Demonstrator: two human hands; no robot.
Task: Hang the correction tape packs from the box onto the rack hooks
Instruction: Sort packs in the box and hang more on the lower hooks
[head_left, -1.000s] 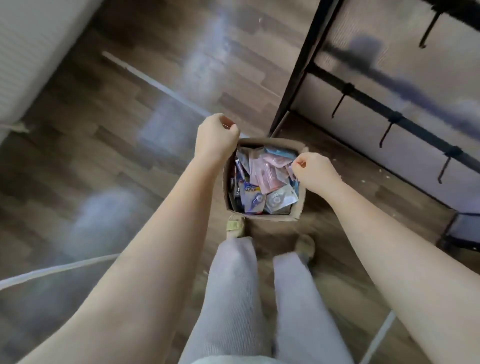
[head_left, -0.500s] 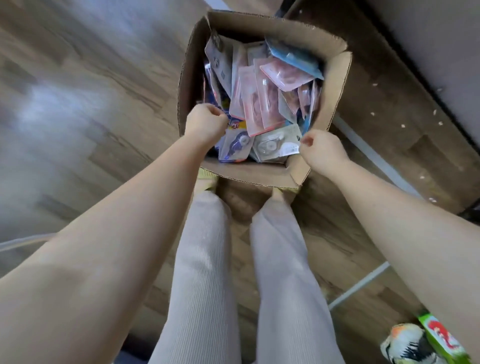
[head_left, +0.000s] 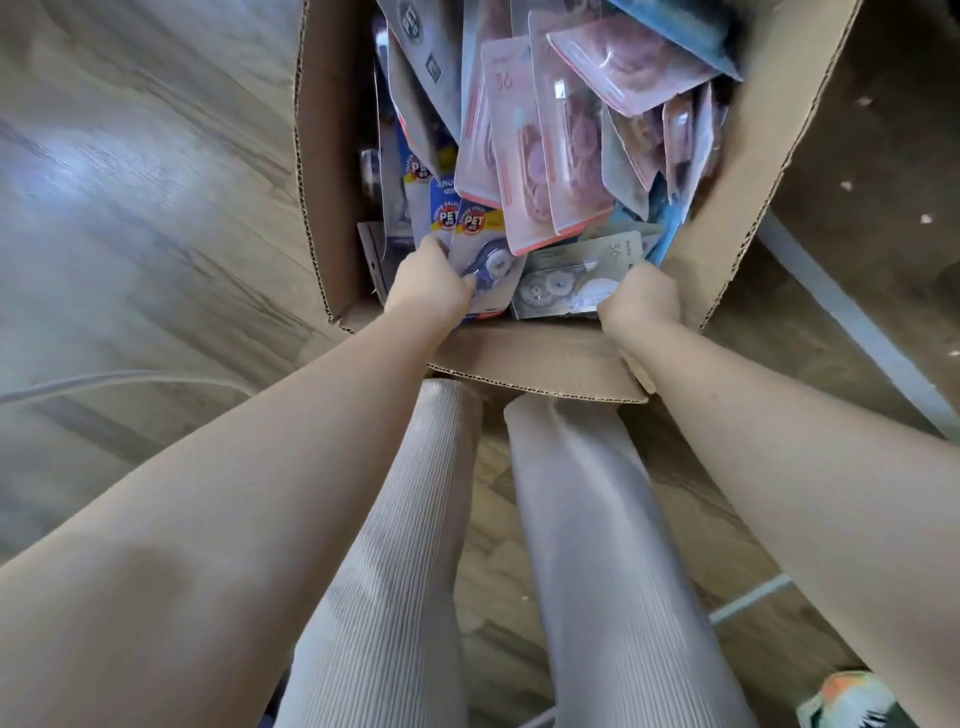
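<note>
An open cardboard box (head_left: 540, 358) stands on the floor in front of my legs, filled with several correction tape packs in pink, blue and grey-green. Inside the box, my left hand (head_left: 428, 283) grips a blue pack (head_left: 485, 260) with a "PET" label at the box's near left. At the near right, the fingers of my right hand (head_left: 641, 299) curl on the edge of a grey-green pack (head_left: 571, 283) marked "36". Pink packs (head_left: 550, 150) lie stacked above them. The rack is out of view.
Wood-look floor (head_left: 135, 197) surrounds the box. My two legs in light ribbed trousers (head_left: 467, 545) stand just behind the box. A colourful object (head_left: 852, 701) lies at the bottom right corner. A pale strip (head_left: 852, 332) runs along the floor to the right.
The view has dropped closer to the box and the rack has left the frame. Both hands went from the box's rim down inside and took hold of packs.
</note>
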